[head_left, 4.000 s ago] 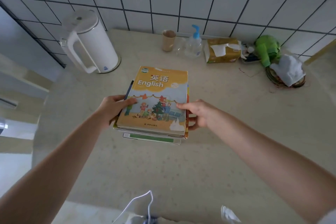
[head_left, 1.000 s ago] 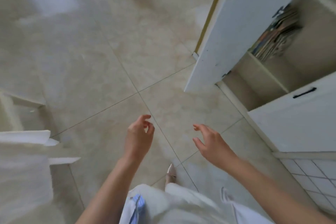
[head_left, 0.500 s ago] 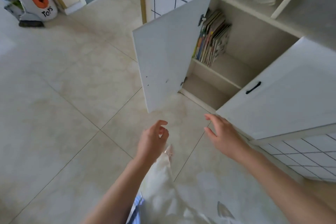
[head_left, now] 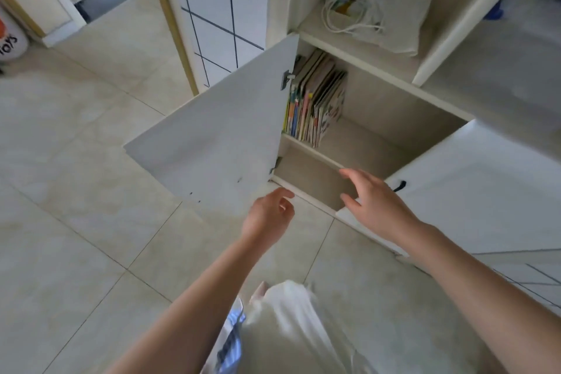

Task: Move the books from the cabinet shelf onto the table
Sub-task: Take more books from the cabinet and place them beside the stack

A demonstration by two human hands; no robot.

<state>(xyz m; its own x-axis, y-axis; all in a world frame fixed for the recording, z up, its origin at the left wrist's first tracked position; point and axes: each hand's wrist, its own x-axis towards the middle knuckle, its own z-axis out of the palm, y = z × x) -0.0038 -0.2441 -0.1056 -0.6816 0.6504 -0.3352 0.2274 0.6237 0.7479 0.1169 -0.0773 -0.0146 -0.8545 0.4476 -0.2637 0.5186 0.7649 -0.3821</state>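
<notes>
Leaning upright against the left wall of the cabinet shelf (head_left: 358, 143), the books (head_left: 315, 100) stood behind the open door (head_left: 218, 143). Nearer, the left hand (head_left: 268, 217) hung loosely curled and empty, and the right hand (head_left: 373, 203) was spread open, holding nothing, before the lower compartment.

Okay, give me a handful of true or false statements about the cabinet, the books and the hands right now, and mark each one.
1. Both hands, left and right, are empty. True.
2. The books lie flat in a pile. False: they stand upright, leaning, at the shelf's left end.
3. The left cabinet door is open. True.
4. The right hand grips a book. False: it hovers below the shelf, touching none.
5. A white bag lies on the shelf above. True.
</notes>
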